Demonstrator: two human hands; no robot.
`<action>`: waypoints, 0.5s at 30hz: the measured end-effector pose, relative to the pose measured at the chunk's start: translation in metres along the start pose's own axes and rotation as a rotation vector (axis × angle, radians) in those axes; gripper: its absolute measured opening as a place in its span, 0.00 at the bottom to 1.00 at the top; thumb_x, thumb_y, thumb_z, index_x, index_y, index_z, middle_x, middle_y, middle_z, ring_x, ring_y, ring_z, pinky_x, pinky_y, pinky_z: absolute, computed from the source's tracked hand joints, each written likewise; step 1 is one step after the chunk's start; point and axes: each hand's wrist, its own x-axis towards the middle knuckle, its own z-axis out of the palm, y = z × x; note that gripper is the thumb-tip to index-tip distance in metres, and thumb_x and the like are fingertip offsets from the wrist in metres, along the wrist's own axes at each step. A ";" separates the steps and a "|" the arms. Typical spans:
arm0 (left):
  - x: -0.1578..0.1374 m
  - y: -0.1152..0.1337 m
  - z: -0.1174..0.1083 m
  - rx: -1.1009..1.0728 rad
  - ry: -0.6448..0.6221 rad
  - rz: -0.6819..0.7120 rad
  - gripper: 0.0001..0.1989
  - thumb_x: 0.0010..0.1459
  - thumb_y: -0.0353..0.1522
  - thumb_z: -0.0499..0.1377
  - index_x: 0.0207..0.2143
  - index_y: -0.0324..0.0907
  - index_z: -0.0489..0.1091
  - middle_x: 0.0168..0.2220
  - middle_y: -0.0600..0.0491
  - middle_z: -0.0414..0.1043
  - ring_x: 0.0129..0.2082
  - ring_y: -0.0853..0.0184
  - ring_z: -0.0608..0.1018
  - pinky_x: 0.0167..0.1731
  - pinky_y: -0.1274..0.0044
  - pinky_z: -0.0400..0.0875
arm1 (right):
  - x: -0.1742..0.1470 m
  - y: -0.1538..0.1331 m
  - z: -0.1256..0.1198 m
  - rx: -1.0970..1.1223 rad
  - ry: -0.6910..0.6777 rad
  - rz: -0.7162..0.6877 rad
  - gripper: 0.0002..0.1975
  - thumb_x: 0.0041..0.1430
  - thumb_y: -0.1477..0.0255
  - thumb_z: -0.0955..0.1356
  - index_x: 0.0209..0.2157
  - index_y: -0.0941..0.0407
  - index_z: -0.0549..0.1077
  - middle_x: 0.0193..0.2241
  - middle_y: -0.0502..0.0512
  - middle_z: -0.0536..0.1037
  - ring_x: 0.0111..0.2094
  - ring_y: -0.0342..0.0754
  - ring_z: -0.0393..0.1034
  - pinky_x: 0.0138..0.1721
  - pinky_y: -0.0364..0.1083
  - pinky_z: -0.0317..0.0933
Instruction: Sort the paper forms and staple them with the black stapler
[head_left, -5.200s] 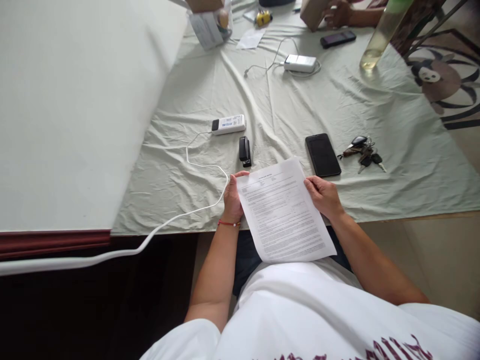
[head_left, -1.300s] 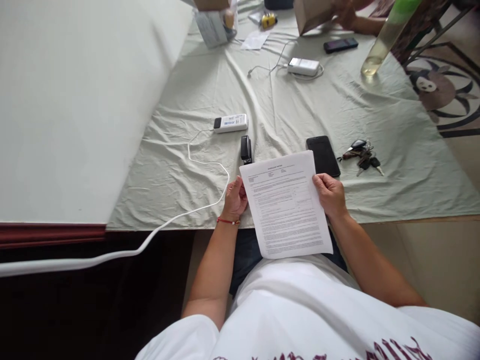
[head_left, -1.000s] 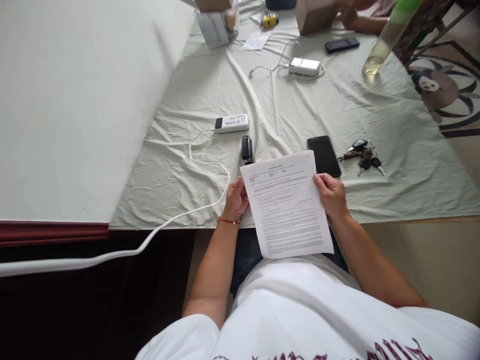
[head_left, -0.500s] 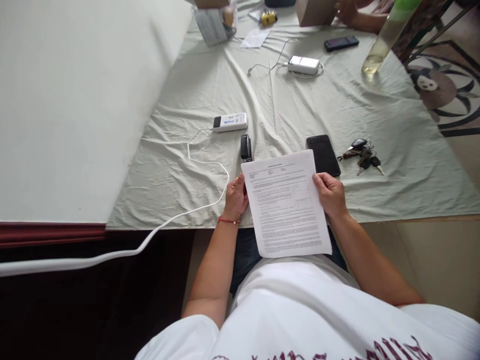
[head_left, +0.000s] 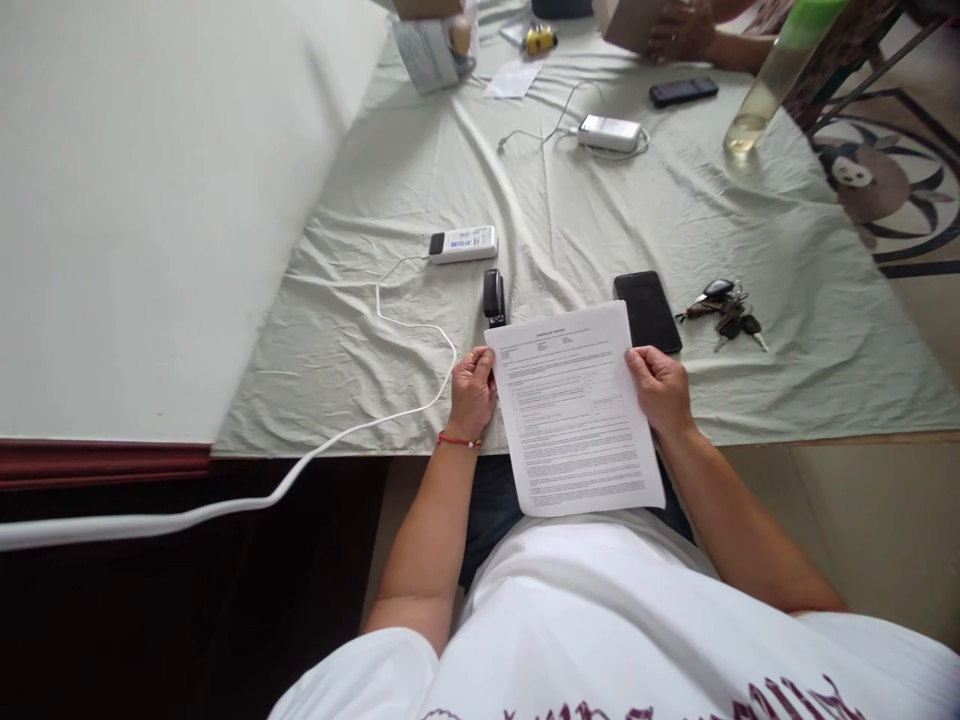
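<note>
Printed sheets of paper are held between my two hands at the table's near edge, tilted toward me and covered in small text. My left hand pinches their left edge, thumb on top. At the right edge my right hand grips them the same way. Just beyond the top left corner is a black stapler, its near end partly hidden by the paper. A black smartphone lies by the top right corner, close to my right hand. Several keys on a ring rest to its right.
On the cloth-covered table a white power bank has a cable running left. Farther back are another power bank, a dark phone and a tilted bottle. Another person's hand touches a cardboard box.
My left thumb has shifted onto the paper's left edge. The other person's hand has moved left along the box, which has tilted. My right hand stays in place.
</note>
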 end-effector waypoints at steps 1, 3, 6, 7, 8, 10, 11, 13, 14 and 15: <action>-0.001 0.002 0.001 -0.013 0.010 -0.010 0.16 0.54 0.39 0.74 0.29 0.41 0.72 0.19 0.62 0.66 0.16 0.78 0.64 0.15 0.85 0.57 | 0.000 0.000 0.000 -0.004 -0.001 -0.002 0.19 0.63 0.53 0.68 0.31 0.55 0.75 0.22 0.47 0.67 0.26 0.45 0.58 0.29 0.45 0.52; -0.002 0.005 0.004 -0.032 0.033 -0.026 0.16 0.52 0.38 0.74 0.27 0.41 0.71 0.18 0.63 0.64 0.15 0.79 0.62 0.14 0.86 0.55 | 0.000 0.000 0.000 -0.003 -0.002 -0.003 0.19 0.63 0.53 0.68 0.31 0.55 0.75 0.22 0.47 0.67 0.26 0.44 0.58 0.28 0.45 0.52; -0.004 0.008 0.006 -0.054 0.044 -0.040 0.16 0.48 0.37 0.75 0.27 0.40 0.71 0.16 0.64 0.62 0.14 0.80 0.60 0.12 0.86 0.52 | 0.000 -0.001 0.001 0.003 0.000 -0.004 0.19 0.63 0.53 0.68 0.31 0.55 0.75 0.23 0.48 0.68 0.26 0.44 0.58 0.29 0.45 0.53; -0.005 0.009 0.006 -0.061 0.041 -0.043 0.16 0.47 0.36 0.75 0.27 0.40 0.71 0.16 0.64 0.61 0.13 0.80 0.59 0.12 0.86 0.51 | 0.000 -0.001 0.001 0.002 0.001 -0.005 0.19 0.63 0.53 0.68 0.31 0.55 0.75 0.23 0.48 0.69 0.27 0.44 0.59 0.29 0.45 0.53; -0.005 0.010 0.006 -0.069 0.036 -0.047 0.16 0.47 0.36 0.75 0.27 0.40 0.72 0.16 0.64 0.61 0.13 0.80 0.59 0.12 0.86 0.51 | 0.000 -0.001 0.001 0.001 0.001 -0.007 0.19 0.63 0.53 0.68 0.31 0.55 0.75 0.23 0.48 0.69 0.27 0.44 0.59 0.29 0.45 0.53; -0.005 0.011 0.005 -0.093 0.032 -0.059 0.15 0.47 0.35 0.75 0.26 0.40 0.72 0.16 0.63 0.62 0.13 0.81 0.59 0.11 0.86 0.50 | 0.000 -0.001 0.001 -0.002 -0.002 -0.008 0.19 0.63 0.53 0.68 0.31 0.55 0.75 0.23 0.48 0.69 0.27 0.44 0.59 0.29 0.45 0.53; -0.005 0.012 0.004 -0.109 0.035 -0.066 0.15 0.46 0.34 0.75 0.26 0.40 0.72 0.16 0.63 0.63 0.13 0.80 0.59 0.11 0.86 0.49 | 0.000 0.000 0.000 -0.003 -0.004 -0.007 0.19 0.63 0.53 0.68 0.31 0.55 0.75 0.23 0.47 0.68 0.27 0.44 0.59 0.29 0.45 0.53; -0.004 0.012 0.002 -0.144 0.046 -0.082 0.14 0.45 0.33 0.75 0.26 0.40 0.73 0.17 0.62 0.65 0.13 0.80 0.60 0.11 0.86 0.48 | 0.000 0.001 0.000 -0.008 -0.009 -0.010 0.19 0.63 0.53 0.68 0.31 0.55 0.75 0.22 0.47 0.67 0.26 0.44 0.58 0.29 0.45 0.53; -0.004 0.012 0.002 -0.160 0.049 -0.088 0.14 0.44 0.33 0.75 0.26 0.40 0.73 0.17 0.61 0.66 0.13 0.79 0.61 0.11 0.85 0.48 | 0.001 0.001 0.000 -0.012 -0.010 -0.012 0.19 0.64 0.53 0.67 0.31 0.55 0.75 0.22 0.47 0.66 0.26 0.44 0.58 0.29 0.45 0.53; -0.004 0.013 0.001 -0.173 0.049 -0.092 0.14 0.44 0.33 0.75 0.26 0.40 0.73 0.16 0.61 0.66 0.12 0.79 0.61 0.10 0.85 0.47 | 0.001 0.002 0.000 -0.016 -0.011 -0.014 0.19 0.64 0.53 0.67 0.31 0.55 0.75 0.22 0.47 0.66 0.26 0.44 0.58 0.29 0.45 0.52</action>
